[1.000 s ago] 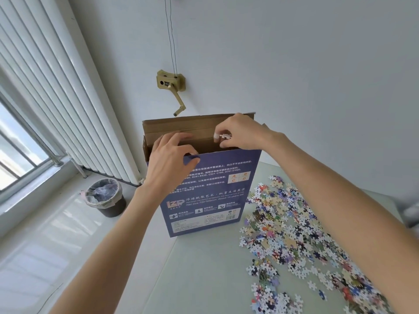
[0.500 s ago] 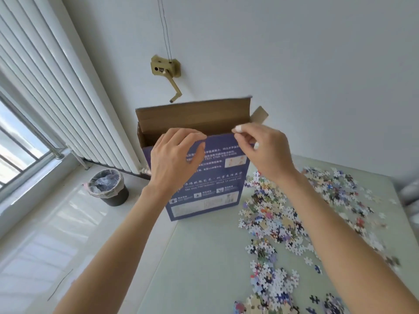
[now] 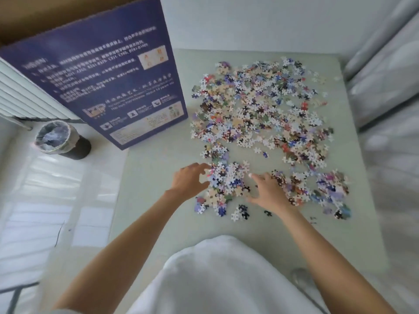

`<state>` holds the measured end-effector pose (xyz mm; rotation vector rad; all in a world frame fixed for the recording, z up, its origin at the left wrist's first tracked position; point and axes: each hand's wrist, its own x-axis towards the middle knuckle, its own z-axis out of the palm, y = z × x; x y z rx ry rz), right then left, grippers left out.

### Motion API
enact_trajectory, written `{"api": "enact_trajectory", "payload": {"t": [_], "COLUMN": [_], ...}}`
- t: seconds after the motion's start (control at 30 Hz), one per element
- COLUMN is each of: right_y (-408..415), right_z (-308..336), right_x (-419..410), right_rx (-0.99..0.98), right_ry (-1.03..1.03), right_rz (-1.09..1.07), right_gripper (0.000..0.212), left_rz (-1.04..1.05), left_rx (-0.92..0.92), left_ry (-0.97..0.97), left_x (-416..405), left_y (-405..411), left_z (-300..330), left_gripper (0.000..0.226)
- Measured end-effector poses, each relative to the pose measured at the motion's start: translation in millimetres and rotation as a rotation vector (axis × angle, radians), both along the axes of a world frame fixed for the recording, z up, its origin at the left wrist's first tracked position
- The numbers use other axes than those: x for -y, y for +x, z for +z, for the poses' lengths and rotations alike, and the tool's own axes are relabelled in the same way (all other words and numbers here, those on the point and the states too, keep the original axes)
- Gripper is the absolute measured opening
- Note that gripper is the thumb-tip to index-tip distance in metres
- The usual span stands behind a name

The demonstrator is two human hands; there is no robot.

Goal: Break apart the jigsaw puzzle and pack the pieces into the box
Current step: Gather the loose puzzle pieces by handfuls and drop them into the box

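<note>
A tall purple puzzle box (image 3: 108, 85) stands upright at the far left corner of the pale green table (image 3: 158, 182), its brown flap open at the top. Loose and partly joined jigsaw pieces (image 3: 260, 109) are spread over the table's right half. A smaller cluster of pieces (image 3: 226, 184) lies near me. My left hand (image 3: 189, 180) rests at the cluster's left side and my right hand (image 3: 268, 191) at its right side. Both have their fingers spread, touching the pieces and holding nothing.
A dark bin with a plastic liner (image 3: 61, 141) stands on the white floor left of the table. A white radiator (image 3: 25, 96) runs behind the box. My white clothing (image 3: 215, 279) fills the bottom middle. Pale curtains (image 3: 390, 87) hang to the right.
Both hands have left the top of the box and come down to the near cluster of pieces. The view has tilted from the wall down to the table.
</note>
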<state>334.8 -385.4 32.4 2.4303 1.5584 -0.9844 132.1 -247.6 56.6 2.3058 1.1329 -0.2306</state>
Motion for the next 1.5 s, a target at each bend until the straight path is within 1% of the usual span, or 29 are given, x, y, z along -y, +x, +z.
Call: {"api": "enact_trajectory", "payload": {"t": [0.07, 0.13, 0.2, 0.27, 0.37, 0.43, 0.5, 0.57, 0.6, 0.63, 0.67, 0.73, 0.77, 0.83, 0.9, 0.97, 1.03, 1.17, 1.2, 1.27, 1.33, 1.37, 1.43, 1.5], "right_y": [-5.1, -10.6, -14.0, -21.1, -35.5, -40.4, -37.6, -24.2, -15.9, -6.8, 1.5, 11.5, 12.5, 6.8, -2.1, -7.8, -9.4, -7.2, -7.7, -10.3, -13.0, -13.9, -15.5, -16.9], "right_z": [-18.2, -28.3, -36.1, -43.1, -50.1, -51.6, -51.7, -47.8, -45.0, -43.6, -42.8, -41.6, -42.9, -47.4, -52.9, -57.2, -58.3, -55.1, -54.4, -54.8, -56.0, -56.8, -57.0, -55.8], "right_x": [26.4, 38.9, 45.8, 46.3, 33.0, 20.5, 7.6, -6.4, -12.6, -19.5, -26.8, -39.5, -45.4, -53.2, -56.9, -56.3, -52.5, -42.2, -39.9, -36.3, -34.4, -33.9, -33.5, -33.8], "right_rx": [0.010, 0.030, 0.036, 0.011, -0.051, -0.096, -0.104, -0.092, -0.076, -0.045, -0.020, -0.015, -0.016, 0.000, 0.031, 0.065, 0.093, 0.057, 0.041, 0.024, 0.014, 0.008, -0.017, -0.057], "right_ry": [-0.069, -0.049, 0.006, 0.064, 0.168, 0.242, 0.316, 0.371, 0.383, 0.372, 0.323, 0.145, 0.063, -0.036, -0.080, -0.075, 0.005, 0.255, 0.283, 0.302, 0.297, 0.291, 0.276, 0.264], "right_rz": [-0.078, -0.158, -0.197, -0.174, -0.082, -0.047, -0.021, -0.019, 0.004, 0.056, 0.130, 0.281, 0.333, 0.411, 0.450, 0.458, 0.440, 0.284, 0.246, 0.186, 0.134, 0.108, 0.059, 0.027], "right_gripper": [0.087, 0.091, 0.092, 0.089, 0.074, 0.070, 0.066, 0.060, 0.062, 0.071, 0.085, 0.117, 0.127, 0.139, 0.142, 0.140, 0.131, 0.091, 0.084, 0.078, 0.077, 0.076, 0.077, 0.077], "left_rz": [0.020, 0.040, 0.076, 0.122, 0.182, 0.239, 0.298, 0.337, 0.352, 0.364, 0.379, 0.391, 0.390, 0.389, 0.373, 0.320, 0.226, -0.037, -0.093, -0.157, -0.151, -0.134, -0.082, -0.014], "left_rx": [-0.123, -0.217, -0.262, -0.256, -0.144, -0.056, 0.023, 0.102, 0.138, 0.171, 0.199, 0.246, 0.266, 0.267, 0.192, 0.132, 0.071, -0.169, -0.192, -0.204, -0.208, -0.203, -0.158, -0.080], "left_ry": [-0.055, -0.090, -0.144, -0.189, -0.165, -0.137, -0.115, -0.096, -0.092, -0.093, -0.102, -0.118, -0.114, -0.092, -0.054, 0.003, 0.023, -0.024, -0.024, -0.027, -0.028, -0.018, -0.001, -0.034], "left_x": [16.1, 24.5, 38.2, 54.8, 74.0, 78.6, 77.1, 69.6, 64.8, 59.5, 53.8, 45.8, 42.9, 38.7, 30.3, 15.6, -2.3, -22.0, -20.6, -9.4, 5.5, 12.1, 20.3, 24.0], "left_y": [-5.4, -16.4, -23.8, -28.5, -25.7, -18.7, -8.6, 4.5, 10.7, 16.9, 21.5, 26.0, 26.7, 24.1, 22.3, 25.9, 34.4, 50.5, 50.9, 48.3, 44.3, 42.8, 39.8, 37.2], "left_z": [-17.3, -28.8, -39.3, -49.1, -61.3, -65.3, -68.9, -72.7, -73.4, -75.1, -77.0, -78.9, -78.8, -79.4, -78.5, -77.1, -75.8, -71.9, -70.7, -69.1, -69.9, -70.8, -73.3, -76.4], "left_gripper": [0.053, 0.067, 0.080, 0.086, 0.074, 0.063, 0.055, 0.053, 0.054, 0.054, 0.055, 0.054, 0.054, 0.056, 0.064, 0.071, 0.078, 0.091, 0.096, 0.107, 0.112, 0.112, 0.105, 0.096]}}
